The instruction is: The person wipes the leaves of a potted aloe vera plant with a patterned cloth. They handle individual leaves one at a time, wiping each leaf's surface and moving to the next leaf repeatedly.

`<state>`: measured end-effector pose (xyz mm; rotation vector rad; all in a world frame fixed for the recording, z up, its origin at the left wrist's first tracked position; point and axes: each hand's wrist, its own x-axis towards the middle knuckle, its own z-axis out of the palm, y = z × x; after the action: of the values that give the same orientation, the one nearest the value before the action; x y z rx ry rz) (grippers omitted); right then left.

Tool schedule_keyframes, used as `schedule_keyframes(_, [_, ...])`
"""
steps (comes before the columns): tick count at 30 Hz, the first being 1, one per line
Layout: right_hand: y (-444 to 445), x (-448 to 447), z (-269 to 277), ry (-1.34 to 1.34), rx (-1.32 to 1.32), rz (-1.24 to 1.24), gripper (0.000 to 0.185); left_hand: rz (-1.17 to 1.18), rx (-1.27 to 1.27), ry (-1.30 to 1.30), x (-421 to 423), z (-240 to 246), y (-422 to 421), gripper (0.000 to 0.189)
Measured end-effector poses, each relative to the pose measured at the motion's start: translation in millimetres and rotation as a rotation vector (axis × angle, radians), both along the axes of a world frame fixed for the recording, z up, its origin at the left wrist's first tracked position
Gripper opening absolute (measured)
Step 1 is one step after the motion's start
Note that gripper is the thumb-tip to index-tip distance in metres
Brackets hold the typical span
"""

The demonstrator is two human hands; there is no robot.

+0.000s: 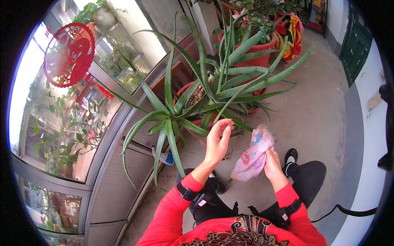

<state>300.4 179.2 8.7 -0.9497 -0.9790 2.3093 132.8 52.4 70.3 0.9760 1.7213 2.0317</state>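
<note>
My left hand (218,142) is half curled, thumb apart from the fingers, with nothing visible in its palm. Right behind its knuckles ends a long, drooping aloe leaf (237,99); whether they touch is hard to tell. In my right hand (272,164) is a crumpled pink patterned cloth (250,161), its upper end blurred near the tip of another leaf. Before me spreads a large aloe plant (167,115) with long, toothed green leaves. Its terracotta-coloured pot (184,89) is partly hidden under them.
A white spray bottle with a blue label (167,158) stands on the floor by the metal-framed glass partition (106,187). Behind the aloe is another red pot (257,50), beside a red and yellow cloth (291,37). A black cable (347,210) runs at the right.
</note>
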Motion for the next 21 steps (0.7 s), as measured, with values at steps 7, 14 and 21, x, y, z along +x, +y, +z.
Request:
schedule_keyframes(7, [39.0, 7.1, 27.8, 0.665, 0.127, -0.053, 0.055, 0.022, 0.135, -0.039, -14.1, -1.3, 27.2, 0.023])
schedule_keyframes(14, [46.7, -44.1, 2.4, 0.111, 0.626, -0.117, 0.039, 0.072, 0.063, 0.002, -26.6, -32.9, 34.9, 0.020])
schedule_keyframes(21, [98.2, -100.6, 17.3, 0.172, 0.659, -0.292, 0.035, 0.100, 0.072, 0.319, -18.9, -24.1, 24.2, 0.019])
